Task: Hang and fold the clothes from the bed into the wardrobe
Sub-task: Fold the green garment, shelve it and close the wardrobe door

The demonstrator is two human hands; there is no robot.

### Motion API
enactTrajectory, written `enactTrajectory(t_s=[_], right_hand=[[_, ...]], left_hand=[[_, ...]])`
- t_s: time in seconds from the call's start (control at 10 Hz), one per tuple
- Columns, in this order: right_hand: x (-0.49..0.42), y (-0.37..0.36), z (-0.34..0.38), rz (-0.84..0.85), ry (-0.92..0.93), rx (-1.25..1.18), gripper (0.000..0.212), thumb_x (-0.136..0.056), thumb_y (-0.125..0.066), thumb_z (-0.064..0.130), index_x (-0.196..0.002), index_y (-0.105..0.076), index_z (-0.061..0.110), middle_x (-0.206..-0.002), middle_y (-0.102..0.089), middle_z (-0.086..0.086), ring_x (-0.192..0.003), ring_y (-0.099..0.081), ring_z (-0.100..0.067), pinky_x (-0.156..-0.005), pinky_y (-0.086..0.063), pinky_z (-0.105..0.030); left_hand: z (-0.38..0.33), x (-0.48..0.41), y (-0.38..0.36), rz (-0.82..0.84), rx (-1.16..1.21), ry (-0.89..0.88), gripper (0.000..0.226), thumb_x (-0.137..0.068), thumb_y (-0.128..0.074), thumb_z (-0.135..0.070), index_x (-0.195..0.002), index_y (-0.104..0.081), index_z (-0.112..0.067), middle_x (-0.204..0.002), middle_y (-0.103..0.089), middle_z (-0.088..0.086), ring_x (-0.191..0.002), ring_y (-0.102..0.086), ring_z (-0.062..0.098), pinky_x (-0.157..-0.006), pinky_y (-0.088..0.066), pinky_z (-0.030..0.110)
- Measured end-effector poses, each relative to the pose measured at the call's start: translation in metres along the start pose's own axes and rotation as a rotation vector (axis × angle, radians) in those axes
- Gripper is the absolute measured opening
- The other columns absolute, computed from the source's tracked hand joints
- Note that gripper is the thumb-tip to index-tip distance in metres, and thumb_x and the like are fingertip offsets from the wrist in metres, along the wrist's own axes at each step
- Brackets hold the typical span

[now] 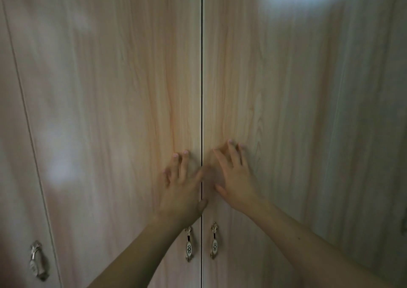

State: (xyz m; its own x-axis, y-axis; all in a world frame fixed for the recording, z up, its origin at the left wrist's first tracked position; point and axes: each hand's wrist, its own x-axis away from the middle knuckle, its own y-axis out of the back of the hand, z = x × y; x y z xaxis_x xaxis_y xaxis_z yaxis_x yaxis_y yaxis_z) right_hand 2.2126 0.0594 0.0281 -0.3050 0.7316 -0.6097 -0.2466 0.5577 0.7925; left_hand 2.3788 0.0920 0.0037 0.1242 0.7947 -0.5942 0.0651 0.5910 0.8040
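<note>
The wardrobe (110, 78) is seen close up, filling the view, with its doors shut. The seam (201, 67) between the two middle doors is taken as the landmark. The left hand (180, 188) is laid flat just left of the seam, fingers spread wide and nothing held; its thumb is seen at the seam itself. The right hand (235, 177) is pressed just right of the seam, fingers likewise straight and spread. Below the hands, two ornate handles (189, 243) are mounted on either side of the seam. A third handle (37, 260) is seen far left of the seam.
</note>
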Motion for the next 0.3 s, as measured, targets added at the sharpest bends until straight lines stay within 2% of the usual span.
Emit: enactTrajectory(t_s=[0.1, 0.2, 0.3], right_hand=[[0.020, 0.014, 0.010, 0.065, -0.043, -0.026, 0.076, -0.081, -0.071, 0.038, -0.142, -0.027, 0.029, -0.152, -0.020, -0.005, -0.138, -0.031, -0.031, -0.105, -0.039, -0.049], [0.033, 0.025, 0.021, 0.068, -0.072, 0.005, 0.067, -0.084, -0.063, 0.041, -0.139, -0.029, 0.025, -0.144, -0.031, -0.005, -0.133, -0.033, -0.031, -0.101, -0.039, -0.047], [0.042, 0.037, 0.030, 0.053, -0.092, 0.014, 0.061, -0.089, -0.059, 0.043, -0.139, -0.030, 0.024, -0.142, -0.034, -0.006, -0.133, -0.034, -0.030, -0.101, -0.039, -0.044]], left_hand=[[0.006, 0.013, 0.014, -0.024, 0.132, 0.118, 0.072, -0.089, -0.055, -0.056, -0.145, -0.013, -0.041, -0.159, -0.005, 0.007, -0.149, 0.001, 0.037, -0.116, -0.018, 0.062], [0.019, 0.031, 0.023, 0.015, 0.203, 0.165, 0.064, -0.092, -0.051, -0.055, -0.145, -0.018, -0.038, -0.157, -0.014, 0.006, -0.149, -0.004, 0.035, -0.116, -0.019, 0.063], [0.035, 0.050, 0.030, 0.092, 0.254, 0.199, 0.066, -0.097, -0.044, -0.057, -0.153, -0.015, -0.036, -0.164, -0.007, 0.004, -0.153, 0.004, 0.030, -0.120, -0.011, 0.059]])
